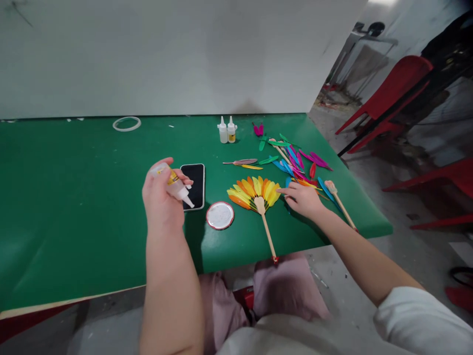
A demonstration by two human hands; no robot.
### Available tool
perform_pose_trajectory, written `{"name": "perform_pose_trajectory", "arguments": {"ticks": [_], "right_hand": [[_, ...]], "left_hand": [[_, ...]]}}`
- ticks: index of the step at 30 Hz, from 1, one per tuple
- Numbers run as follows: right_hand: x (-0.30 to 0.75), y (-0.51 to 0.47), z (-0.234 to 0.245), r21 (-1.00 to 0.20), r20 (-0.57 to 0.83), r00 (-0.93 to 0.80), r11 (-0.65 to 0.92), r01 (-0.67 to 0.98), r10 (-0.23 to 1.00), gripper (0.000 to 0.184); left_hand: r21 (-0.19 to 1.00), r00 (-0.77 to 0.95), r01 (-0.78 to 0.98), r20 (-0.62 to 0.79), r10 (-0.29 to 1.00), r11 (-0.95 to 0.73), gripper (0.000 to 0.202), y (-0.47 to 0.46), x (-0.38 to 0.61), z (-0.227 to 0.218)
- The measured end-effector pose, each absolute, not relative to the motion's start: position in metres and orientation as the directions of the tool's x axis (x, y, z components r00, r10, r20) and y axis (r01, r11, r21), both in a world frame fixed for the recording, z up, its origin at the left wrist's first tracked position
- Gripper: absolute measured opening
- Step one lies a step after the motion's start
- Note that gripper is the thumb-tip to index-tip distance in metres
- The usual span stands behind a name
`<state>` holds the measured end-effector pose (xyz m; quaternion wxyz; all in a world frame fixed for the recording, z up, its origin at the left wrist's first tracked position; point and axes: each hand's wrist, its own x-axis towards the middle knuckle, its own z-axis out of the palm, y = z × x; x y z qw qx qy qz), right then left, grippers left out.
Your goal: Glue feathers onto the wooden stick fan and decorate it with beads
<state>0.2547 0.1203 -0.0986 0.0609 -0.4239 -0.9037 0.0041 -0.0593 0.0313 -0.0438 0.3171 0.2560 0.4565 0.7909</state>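
Left hand [160,199]: fingers wrapped around 1 glue bottle [176,186], nozzle tilted down-right, held above the bench [74,197] beside 1 phone [194,186]. Right hand [303,198]: flat on the bench, fingers loosely spread, index tip touching 1 feather fan [254,193]. Also 2 spare bottles [227,131] at the back, 1 lid [220,215], 1 stick [339,201]. Loose feathers [295,160] too piled to count.

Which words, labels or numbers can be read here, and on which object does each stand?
No text can be read.
Small clear squeeze bottle with yellow label, in the left hand: print too blurred.
Two small white bottles farther back: yellow label too small.
Black smartphone: screen dark, no text.
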Motion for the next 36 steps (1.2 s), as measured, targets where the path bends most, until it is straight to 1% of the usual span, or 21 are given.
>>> {"name": "perform_pose_trajectory", "arguments": {"ticks": [3, 8, 12, 16, 19, 21, 24, 26, 28, 30, 31, 32, 33, 34, 35, 36], "right_hand": [[0.254, 0.118, -0.103, -0.094, 0.097, -0.663, 0.67, 0.737, 0.743, 0.035], [0.257, 0.119, -0.109, -0.083, 0.094, -0.664, 0.67, 0.737, 0.742, 0.036], [0.257, 0.118, -0.11, -0.106, 0.107, -0.674, 0.682, 0.723, 0.731, 0.037], [0.257, 0.118, -0.112, -0.106, 0.103, -0.678, 0.686, 0.72, 0.728, 0.036], [0.257, 0.12, -0.114, -0.124, 0.129, -0.663, 0.675, 0.728, 0.738, 0.034], [0.256, 0.121, -0.116, -0.168, 0.162, -0.645, 0.665, 0.728, 0.747, 0.033], [0.255, 0.125, -0.116, -0.277, 0.232, -0.597, 0.641, 0.716, 0.768, 0.03], [0.254, 0.129, -0.112, -0.375, 0.297, -0.521, 0.6, 0.707, 0.8, 0.028], [0.253, 0.134, -0.103, -0.506, 0.373, -0.387, 0.535, 0.677, 0.843, 0.026], [0.248, 0.134, -0.088, -0.685, 0.404, -0.216, 0.451, 0.573, 0.889, 0.025], [0.243, 0.131, -0.079, -0.788, 0.381, -0.135, 0.398, 0.469, 0.915, 0.027], [0.236, 0.124, -0.069, -0.887, 0.307, -0.106, 0.325, 0.328, 0.946, 0.029], [0.228, 0.113, -0.06, -0.955, 0.238, -0.125, 0.255, 0.15, 0.963, 0.032], [0.218, 0.099, -0.051, -0.982, 0.189, -0.186, 0.186, -0.03, 0.964, 0.033], [0.207, 0.081, -0.044, -0.974, 0.165, -0.253, 0.117, -0.195, 0.953, 0.036], [0.195, 0.062, -0.038, -0.946, 0.158, -0.362, 0.036, -0.321, 0.919, 0.042]], "left_hand": [[0.889, -0.664, -0.269, 0.106, 0.74, -0.369, 0.017, 0.031, -0.059, -0.045], [0.892, -0.66, -0.273, 0.098, 0.745, -0.359, 0.02, 0.032, -0.06, -0.046], [0.884, -0.67, -0.282, 0.097, 0.736, -0.373, 0.022, 0.033, -0.06, -0.046], [0.883, -0.667, -0.286, 0.096, 0.739, -0.373, 0.021, 0.032, -0.059, -0.045], [0.888, -0.668, -0.28, 0.093, 0.738, -0.366, 0.02, 0.032, -0.058, -0.045], [0.892, -0.667, -0.275, 0.093, 0.74, -0.36, 0.019, 0.032, -0.058, -0.044], [0.885, -0.673, -0.282, 0.093, 0.734, -0.371, 0.019, 0.032, -0.058, -0.044], [0.88, -0.675, -0.282, 0.102, 0.731, -0.383, 0.018, 0.033, -0.057, -0.045], [0.884, -0.672, -0.26, 0.124, 0.73, -0.389, 0.017, 0.032, -0.057, -0.045], [0.891, -0.671, -0.232, 0.144, 0.727, -0.391, 0.018, 0.032, -0.056, -0.046], [0.892, -0.67, -0.226, 0.149, 0.727, -0.391, 0.019, 0.031, -0.055, -0.046], [0.892, -0.669, -0.225, 0.151, 0.728, -0.393, 0.019, 0.031, -0.054, -0.045], [0.891, -0.664, -0.229, 0.152, 0.732, -0.393, 0.02, 0.031, -0.053, -0.045], [0.888, -0.662, -0.233, 0.154, 0.734, -0.396, 0.022, 0.032, -0.052, -0.045], [0.886, -0.66, -0.235, 0.156, 0.735, -0.399, 0.023, 0.032, -0.051, -0.045], [0.885, -0.66, -0.236, 0.158, 0.734, -0.402, 0.025, 0.033, -0.049, -0.044]]}}
